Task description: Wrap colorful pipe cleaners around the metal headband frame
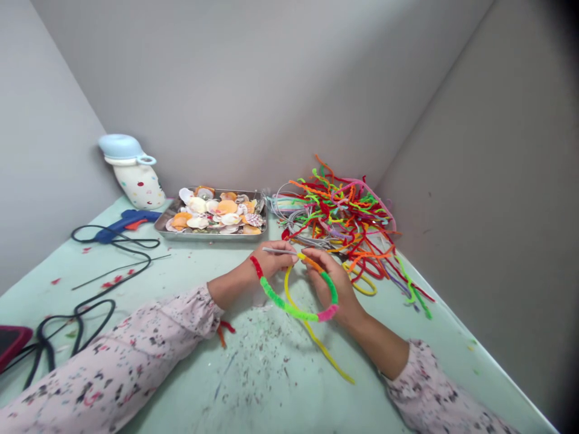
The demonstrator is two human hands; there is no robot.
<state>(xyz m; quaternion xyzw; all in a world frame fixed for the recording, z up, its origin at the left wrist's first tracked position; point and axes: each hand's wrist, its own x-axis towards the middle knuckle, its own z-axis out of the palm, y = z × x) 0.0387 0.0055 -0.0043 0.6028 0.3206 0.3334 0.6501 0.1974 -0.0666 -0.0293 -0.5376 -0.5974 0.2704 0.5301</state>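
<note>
My left hand (270, 258) pinches the ring's bare grey end, near its upper left. The ring (301, 314) is a wire hoop wrapped in red, green, pink, dark green and orange fuzzy sections. At the top right of the hoop, the fingers of my right hand (332, 283) are closed on the wrapped part beside a short yellow section. A yellow pipe cleaner (325, 351) hangs from between the hands, curving behind the hoop and down toward the table.
A metal tray (212, 236) of shells stands at the back, left of a tangled heap of pipe cleaners (339, 211). Farther left are a bottle (138, 181), a blue glue gun (122, 224) and black cables (79, 313). Short red and orange pieces lie beside my left sleeve.
</note>
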